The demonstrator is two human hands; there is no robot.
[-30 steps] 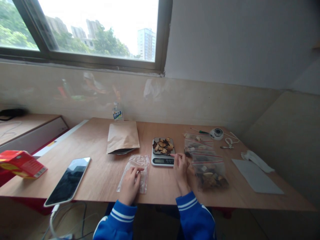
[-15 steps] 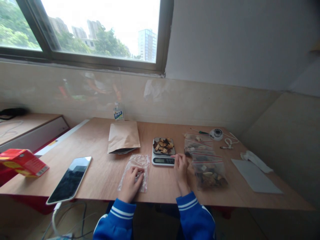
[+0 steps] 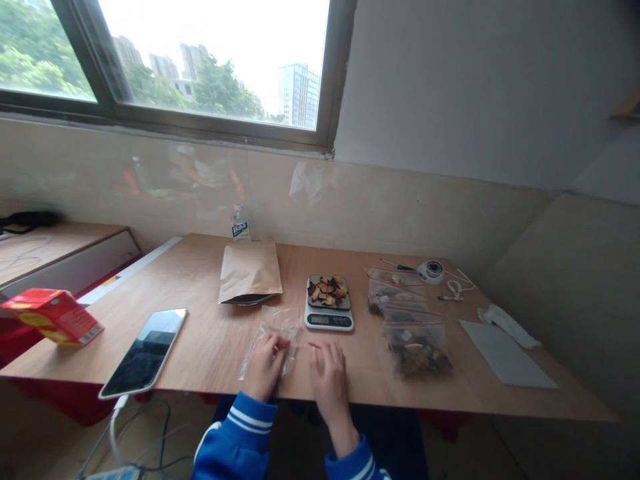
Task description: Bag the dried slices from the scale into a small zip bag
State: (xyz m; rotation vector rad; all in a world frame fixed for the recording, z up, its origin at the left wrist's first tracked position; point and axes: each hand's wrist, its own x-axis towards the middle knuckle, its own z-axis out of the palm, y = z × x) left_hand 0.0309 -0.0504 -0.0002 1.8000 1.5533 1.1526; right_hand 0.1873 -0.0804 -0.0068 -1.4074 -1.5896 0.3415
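Just left of the white scale (image 3: 329,323) and reaching nearer the person than it does, I have a clear plastic bag (image 3: 276,321) lying flat and creased on the wooden surface (image 3: 367,360). Its long axis runs roughly away from the person, the far end leaning a little toward the scale. The left hand (image 3: 265,363) is the nearer one to it and lies over its near part, so from my end the bag spreads out ahead of those fingers and to both sides. That hand is half curled, with the thumb close to the forefinger; it rests on the plastic, but I cannot tell whether a fold is pinched. The right hand (image 3: 329,373) is straight in front of the scale on the person's side, just beside the bag's right edge and apart from the scale. I read it as loosely bent, the gap between thumb and fingers narrow, with nothing visible in it; whether its fingertips touch the surface I cannot tell. Dried slices (image 3: 327,291) are heaped on the scale's plate, a brown paper pouch (image 3: 250,270) lies to the scale's left, and filled zip bags (image 3: 417,353) lie to its right.
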